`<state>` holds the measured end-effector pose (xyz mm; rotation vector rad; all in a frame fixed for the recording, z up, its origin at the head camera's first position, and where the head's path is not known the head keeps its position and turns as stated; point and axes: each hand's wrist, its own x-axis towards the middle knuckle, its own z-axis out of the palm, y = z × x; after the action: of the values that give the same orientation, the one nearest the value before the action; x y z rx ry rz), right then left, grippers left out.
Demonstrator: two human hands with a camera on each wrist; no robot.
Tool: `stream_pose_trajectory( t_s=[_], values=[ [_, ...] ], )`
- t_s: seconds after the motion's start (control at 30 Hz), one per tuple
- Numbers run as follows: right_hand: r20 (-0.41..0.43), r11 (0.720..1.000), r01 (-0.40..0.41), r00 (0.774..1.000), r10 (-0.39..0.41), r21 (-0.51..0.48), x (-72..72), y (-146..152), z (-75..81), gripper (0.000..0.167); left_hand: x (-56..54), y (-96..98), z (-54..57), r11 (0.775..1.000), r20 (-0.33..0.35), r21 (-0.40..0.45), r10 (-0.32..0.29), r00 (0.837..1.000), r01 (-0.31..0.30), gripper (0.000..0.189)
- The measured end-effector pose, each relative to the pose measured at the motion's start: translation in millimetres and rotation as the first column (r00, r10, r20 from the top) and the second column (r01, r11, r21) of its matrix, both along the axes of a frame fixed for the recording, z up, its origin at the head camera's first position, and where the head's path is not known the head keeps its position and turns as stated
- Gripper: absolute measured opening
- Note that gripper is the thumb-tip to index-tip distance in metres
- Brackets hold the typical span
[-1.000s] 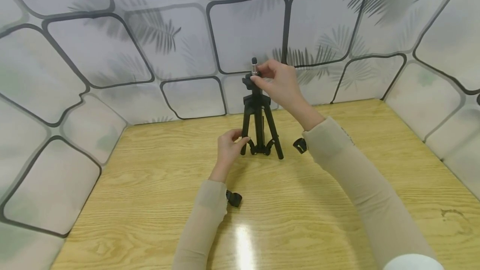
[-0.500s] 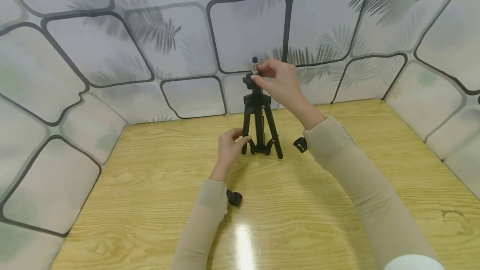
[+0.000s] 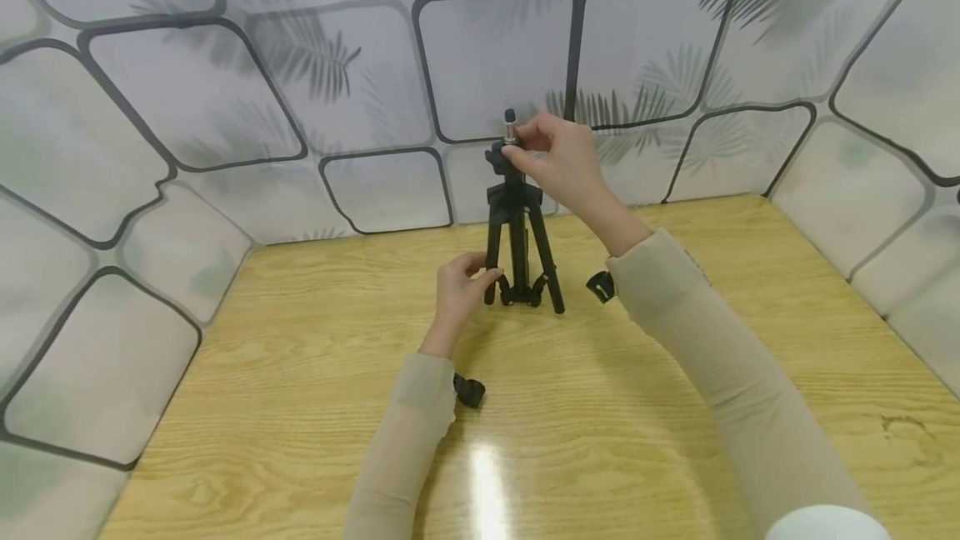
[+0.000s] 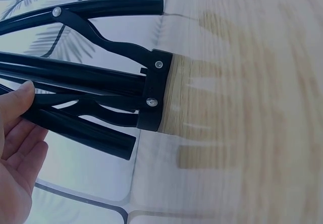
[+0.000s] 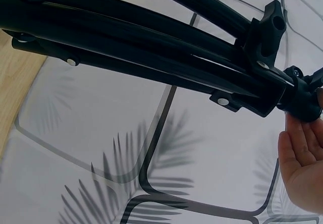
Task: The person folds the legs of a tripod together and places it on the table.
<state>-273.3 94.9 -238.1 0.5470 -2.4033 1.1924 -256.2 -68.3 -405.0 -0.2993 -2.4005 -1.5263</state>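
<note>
A black tripod (image 3: 517, 244) stands upright on the wooden table, its legs only partly spread. A silver stud (image 3: 511, 130) with a black cap tops it. My left hand (image 3: 459, 290) pinches the left leg near its lower end; the left wrist view shows thumb and fingers (image 4: 25, 143) around that leg (image 4: 91, 133). Riveted braces join the legs to a bracket (image 4: 156, 90) at the foot of the centre column. Up high, my right hand (image 3: 561, 158) grips the collar (image 5: 302, 100) just below the stud. A knob (image 5: 272, 32) sticks out beside the collar.
The table (image 3: 315, 390) has a wood-grain top with a bright reflection near its front. A patterned fabric wall (image 3: 382, 82) rises close behind the tripod and along both sides. Small black devices sit at the left wrist (image 3: 470, 392) and right wrist (image 3: 602, 286).
</note>
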Motion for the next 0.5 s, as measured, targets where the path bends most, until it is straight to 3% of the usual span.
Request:
stream_pose_trajectory(
  t_s=[0.5],
  values=[
    [-0.01,1.0,-0.007,1.0,0.007,-0.002,1.2,0.4,0.0,0.025,-0.2,1.2,0.9,1.0,-0.005,-0.014,0.006,1.0,-0.006,0.021]
  ],
)
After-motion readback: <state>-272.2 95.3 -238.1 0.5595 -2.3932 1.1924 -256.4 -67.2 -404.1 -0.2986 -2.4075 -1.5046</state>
